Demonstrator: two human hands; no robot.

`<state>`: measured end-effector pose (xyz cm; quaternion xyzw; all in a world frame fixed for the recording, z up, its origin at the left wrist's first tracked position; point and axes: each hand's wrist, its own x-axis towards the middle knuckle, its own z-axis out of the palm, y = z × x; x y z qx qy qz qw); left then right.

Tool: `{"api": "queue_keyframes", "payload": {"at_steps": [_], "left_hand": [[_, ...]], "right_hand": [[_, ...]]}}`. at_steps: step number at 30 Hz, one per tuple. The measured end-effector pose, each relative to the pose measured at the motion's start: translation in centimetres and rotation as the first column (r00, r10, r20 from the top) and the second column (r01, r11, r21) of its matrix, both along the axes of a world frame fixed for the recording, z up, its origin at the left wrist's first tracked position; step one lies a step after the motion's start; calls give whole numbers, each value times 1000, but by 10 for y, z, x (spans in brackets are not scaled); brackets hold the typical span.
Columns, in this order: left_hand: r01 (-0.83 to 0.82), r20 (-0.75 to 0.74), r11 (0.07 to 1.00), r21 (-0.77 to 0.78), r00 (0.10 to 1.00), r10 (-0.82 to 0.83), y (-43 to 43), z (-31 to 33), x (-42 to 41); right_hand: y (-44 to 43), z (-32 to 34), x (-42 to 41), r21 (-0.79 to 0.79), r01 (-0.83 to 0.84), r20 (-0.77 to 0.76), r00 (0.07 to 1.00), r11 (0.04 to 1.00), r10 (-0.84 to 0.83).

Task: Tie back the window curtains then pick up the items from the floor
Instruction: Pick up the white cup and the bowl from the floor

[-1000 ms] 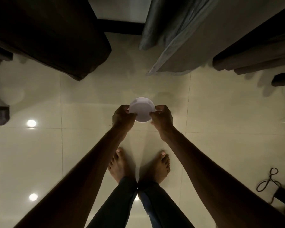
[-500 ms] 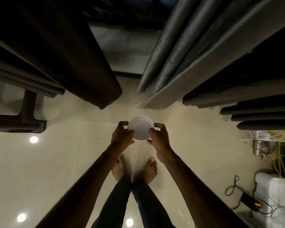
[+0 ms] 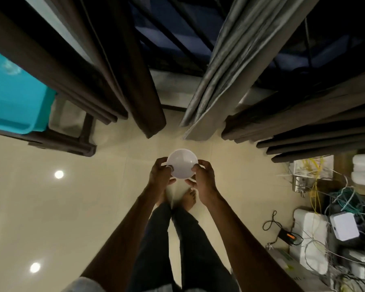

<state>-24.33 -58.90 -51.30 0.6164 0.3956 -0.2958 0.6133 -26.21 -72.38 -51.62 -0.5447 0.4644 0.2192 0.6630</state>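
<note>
I hold a small white bowl (image 3: 182,163) in front of me with both hands. My left hand (image 3: 159,174) grips its left side, with my fingers curled round the edge. My right hand (image 3: 204,180) grips its right side the same way, with the thumb under the rim near me. The bowl is up in the air, above the shiny tile floor (image 3: 72,218), not touching it. My bare feet (image 3: 189,199) stand close together on the floor right below my hands.

Past the bowl hang the curtains. A dark brown curtain (image 3: 135,81) hangs on the left, and a grey curtain (image 3: 230,70) hangs on the right. There is a gap between them, and I see the dark window (image 3: 173,39) through it. Both curtain ends hang just over the floor.

Far to my left sits a bright blue tub (image 3: 15,98) on a dark stand. On my right there is a messy pile of wires (image 3: 341,199) with a little white box (image 3: 343,225) in it. A black cord (image 3: 272,221) lies on the floor beside the pile.
</note>
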Motion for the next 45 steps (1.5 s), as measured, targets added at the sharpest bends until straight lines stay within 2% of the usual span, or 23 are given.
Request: {"api": "queue_keyframes", "payload": {"at_steps": [3, 7, 14, 20, 24, 33, 39, 45], "left_hand": [[-102, 35, 995, 3, 994, 102, -2, 41, -11], [-175, 90, 982, -76, 979, 181, 7, 81, -29], [-304, 178, 949, -84, 933, 314, 36, 116, -57], [-294, 288, 954, -63, 910, 299, 74, 125, -66], [-347, 317, 933, -91, 878, 358, 107, 135, -62], [-393, 510, 919, -4, 790, 340, 246, 139, -85], [-522, 502, 852, 40, 748, 435, 333, 138, -104], [-593, 463, 796, 119, 742, 484, 375, 132, -93]], "right_hand": [[8, 40, -13, 21, 63, 41, 997, 998, -64], [21, 81, -27, 36, 84, 85, 993, 996, -87], [51, 118, -41, 36, 2, 173, 985, 999, -8], [86, 131, -41, -8, -88, 206, 975, 996, 88], [119, 142, -29, -11, -113, 219, 969, 994, 112], [262, 148, -39, -7, -196, 286, 939, 981, 190], [355, 148, -43, -55, -332, 295, 895, 942, 333], [401, 145, -24, -103, -427, 289, 851, 898, 438]]}}
